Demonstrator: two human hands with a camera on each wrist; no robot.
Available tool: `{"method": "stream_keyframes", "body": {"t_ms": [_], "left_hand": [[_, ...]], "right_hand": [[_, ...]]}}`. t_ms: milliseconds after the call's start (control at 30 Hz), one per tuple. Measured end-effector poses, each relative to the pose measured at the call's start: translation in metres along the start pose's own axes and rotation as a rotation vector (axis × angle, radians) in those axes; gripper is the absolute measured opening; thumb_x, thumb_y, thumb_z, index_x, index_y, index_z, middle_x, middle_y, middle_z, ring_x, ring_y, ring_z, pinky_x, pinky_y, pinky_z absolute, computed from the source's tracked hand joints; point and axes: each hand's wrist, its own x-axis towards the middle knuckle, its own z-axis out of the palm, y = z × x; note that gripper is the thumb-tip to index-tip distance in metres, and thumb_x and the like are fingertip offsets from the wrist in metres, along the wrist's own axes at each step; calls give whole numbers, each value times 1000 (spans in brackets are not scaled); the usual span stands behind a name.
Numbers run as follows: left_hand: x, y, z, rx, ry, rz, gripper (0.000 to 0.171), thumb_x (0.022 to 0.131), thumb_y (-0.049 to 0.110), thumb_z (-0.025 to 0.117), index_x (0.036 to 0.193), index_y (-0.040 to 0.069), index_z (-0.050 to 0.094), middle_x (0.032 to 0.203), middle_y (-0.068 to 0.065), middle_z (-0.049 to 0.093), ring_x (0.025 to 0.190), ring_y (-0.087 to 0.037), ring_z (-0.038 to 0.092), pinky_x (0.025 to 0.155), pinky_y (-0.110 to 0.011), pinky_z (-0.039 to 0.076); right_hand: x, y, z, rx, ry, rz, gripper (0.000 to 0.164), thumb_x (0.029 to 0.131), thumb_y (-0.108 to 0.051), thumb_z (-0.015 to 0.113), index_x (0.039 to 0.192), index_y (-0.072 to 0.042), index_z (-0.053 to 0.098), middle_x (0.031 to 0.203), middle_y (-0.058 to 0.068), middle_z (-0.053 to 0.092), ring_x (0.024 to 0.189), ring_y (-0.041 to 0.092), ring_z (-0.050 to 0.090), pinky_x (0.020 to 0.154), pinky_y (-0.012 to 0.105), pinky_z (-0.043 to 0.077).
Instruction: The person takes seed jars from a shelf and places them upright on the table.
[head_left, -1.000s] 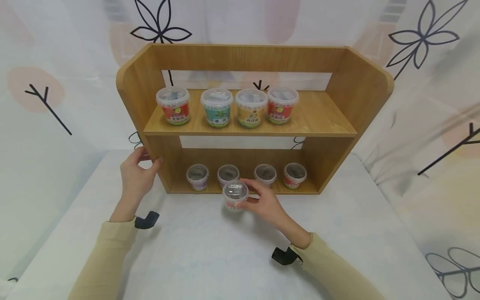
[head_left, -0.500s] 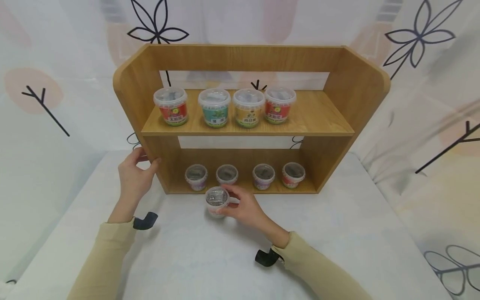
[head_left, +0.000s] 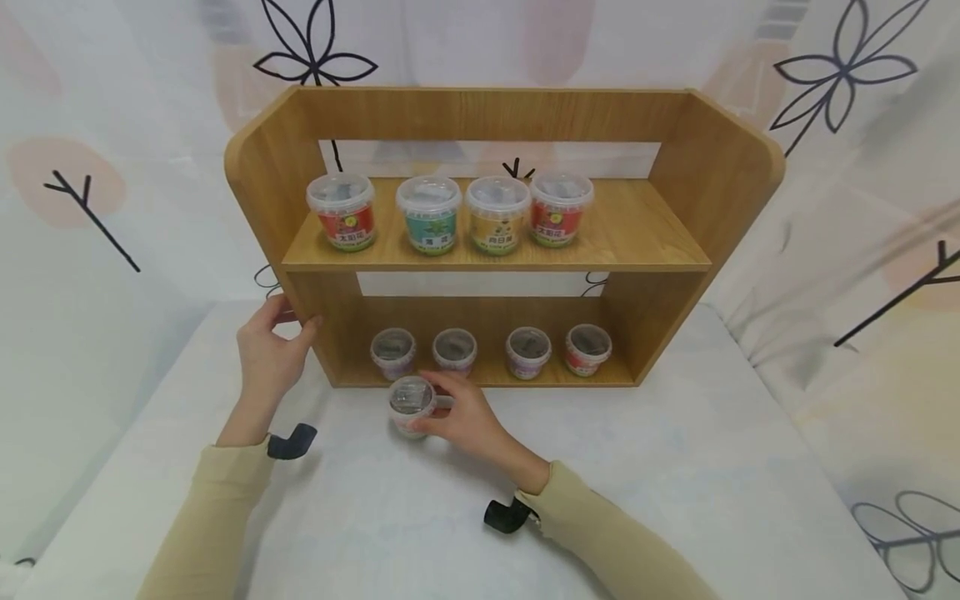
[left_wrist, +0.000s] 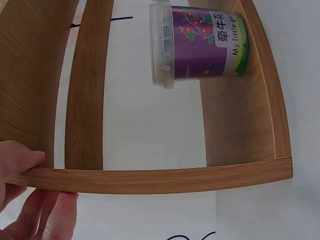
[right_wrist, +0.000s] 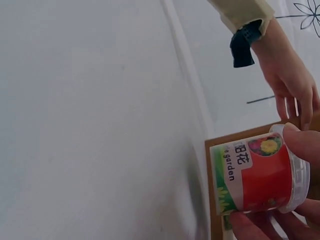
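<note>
My right hand (head_left: 468, 421) holds a small clear-lidded plastic tub (head_left: 410, 400) by its side, just in front of the lower shelf's left part. In the right wrist view this tub has a red label (right_wrist: 267, 175) with a flower picture, and thumb and fingers grip it near the lid. At the left end of the wooden shelf unit (head_left: 495, 112), my left hand (head_left: 270, 354) grips the side panel. The left wrist view has the thumb on the panel's inner face and the other fingers outside. A purple-labelled tub (left_wrist: 205, 45) stands inside near that panel.
Several tubs stand on the lower board, among them a red-labelled one (head_left: 588, 350) at the right. Larger tubs line the upper board, including a teal-labelled one (head_left: 431, 217) and a yellow-labelled one (head_left: 498, 217). A white cloth (head_left: 420, 517) covers the table.
My right hand has carried the red-labelled tub leftward along the front of the shelf unit, from near its middle toward the leftmost lower tub. My left hand has stayed on the side panel.
</note>
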Motion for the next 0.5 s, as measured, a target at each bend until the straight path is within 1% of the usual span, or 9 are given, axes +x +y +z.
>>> {"method": "stream_keyframes", "body": {"t_ms": [133, 200, 400, 500], "left_hand": [[0, 0, -1, 0, 4, -1, 40, 93, 19, 70, 130, 5, 60, 121, -15, 66, 111, -33, 60, 99, -54, 47], [0, 1, 0, -1, 3, -1, 41, 93, 19, 71, 130, 5, 60, 121, -15, 66, 111, -32, 61, 100, -54, 47], [1, 1, 1, 0, -2, -14, 40, 93, 19, 70, 130, 6, 60, 121, -15, 66, 112, -32, 61, 101, -53, 47], [0, 0, 1, -1, -1, -19, 40, 93, 20, 70, 130, 6, 60, 122, -15, 66, 112, -32, 60, 101, -53, 47]], "right_hand": [[10, 17, 12, -3, 13, 3, 71, 73, 7, 84, 135, 15, 50, 127, 29, 55, 114, 45, 59, 85, 49, 57], [13, 26, 18, -2, 20, 1, 73, 72, 5, 86, 136, 12, 51, 128, 26, 56, 114, 42, 59, 85, 45, 57], [17, 33, 28, -37, 32, -8, 73, 70, -3, 89, 134, 6, 55, 126, 18, 59, 112, 31, 62, 81, 28, 58], [18, 35, 31, -61, 27, -3, 73, 70, -4, 90, 134, 5, 56, 125, 16, 59, 111, 28, 62, 81, 26, 58]]}}
